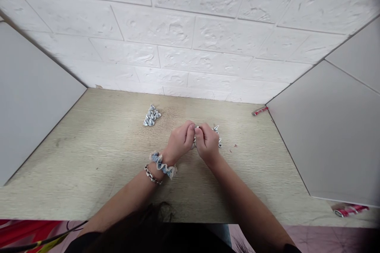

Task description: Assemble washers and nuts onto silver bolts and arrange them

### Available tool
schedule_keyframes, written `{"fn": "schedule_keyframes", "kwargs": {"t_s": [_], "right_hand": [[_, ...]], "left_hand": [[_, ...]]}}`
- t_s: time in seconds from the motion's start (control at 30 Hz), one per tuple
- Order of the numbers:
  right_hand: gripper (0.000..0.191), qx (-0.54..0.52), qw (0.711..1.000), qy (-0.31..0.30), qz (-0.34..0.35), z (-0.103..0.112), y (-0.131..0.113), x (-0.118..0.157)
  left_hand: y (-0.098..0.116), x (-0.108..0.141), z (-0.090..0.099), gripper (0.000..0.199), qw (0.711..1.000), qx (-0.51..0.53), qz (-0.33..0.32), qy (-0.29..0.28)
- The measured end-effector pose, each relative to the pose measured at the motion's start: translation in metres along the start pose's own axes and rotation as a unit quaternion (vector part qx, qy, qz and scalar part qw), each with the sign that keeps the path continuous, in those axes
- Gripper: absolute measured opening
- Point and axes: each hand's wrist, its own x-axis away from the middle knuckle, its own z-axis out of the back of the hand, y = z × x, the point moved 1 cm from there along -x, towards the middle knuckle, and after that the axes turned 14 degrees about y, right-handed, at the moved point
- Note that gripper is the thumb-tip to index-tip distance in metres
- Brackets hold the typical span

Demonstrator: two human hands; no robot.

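A heap of small metal fasteners (152,115) is seen on the tabletop (97,138). A small metal piece (194,137) is pinched between the fingers (191,127) of the left hand (179,141) and right hand (207,144). A second fastener cluster (217,136) is just beside them; a red tube (259,111) lies against a grey panel (329,134).

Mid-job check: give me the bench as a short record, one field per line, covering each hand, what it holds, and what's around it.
left hand: fingertips closed on a silver part, mostly hidden
right hand: fingertips closed on the same part
beside right hand: fasteners, small, silver
far left of hands: bolt pile, silver, with washers
left wrist: denim scrunchie, chain bracelet
rest: red tube, wood-look table, white brick wall
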Motion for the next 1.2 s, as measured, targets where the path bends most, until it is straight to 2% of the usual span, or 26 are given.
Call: {"fn": "schedule_keyframes", "kwargs": {"t_s": [0.13, 0.37, 0.43, 0.53, 0.67, 0.83, 1.2], "right_hand": [[0.005, -0.002, 0.999, 0.003, 0.039, -0.0006, -0.0023, -0.0005], [0.022, -0.034, 0.994, 0.048, 0.094, -0.0005, -0.0011, -0.0009], [0.019, -0.048, 0.994, 0.058, 0.085, -0.0001, 0.0017, -0.0010], [0.007, -0.064, 0.995, 0.068, 0.035, 0.0002, 0.0052, -0.0015], [0.025, -0.054, 0.996, 0.071, 0.027, 0.0004, 0.0036, -0.0031], [0.030, -0.031, 0.995, 0.076, 0.050, 0.0003, 0.0001, -0.0040], [0.003, -0.061, 0.995, 0.053, 0.062, 0.0011, -0.0007, -0.0035]], "left_hand": [[-0.0029, 0.0001, -0.0010, 0.032, 1.000, -0.020, -0.007, -0.005], [-0.0024, 0.0000, -0.0008, 0.036, 0.999, -0.034, -0.035, -0.006], [-0.0011, 0.0000, -0.0006, 0.037, 0.999, -0.035, -0.040, -0.006], [0.0005, -0.0001, -0.0003, 0.036, 0.998, -0.038, -0.054, -0.003], [0.0004, 0.0003, -0.0002, 0.035, 0.996, -0.039, -0.076, -0.007], [-0.0007, 0.0005, -0.0001, 0.035, 0.993, -0.067, -0.093, -0.008], [0.0007, -0.0013, 0.0010, 0.036, 0.993, -0.077, -0.086, 0.005]]}}
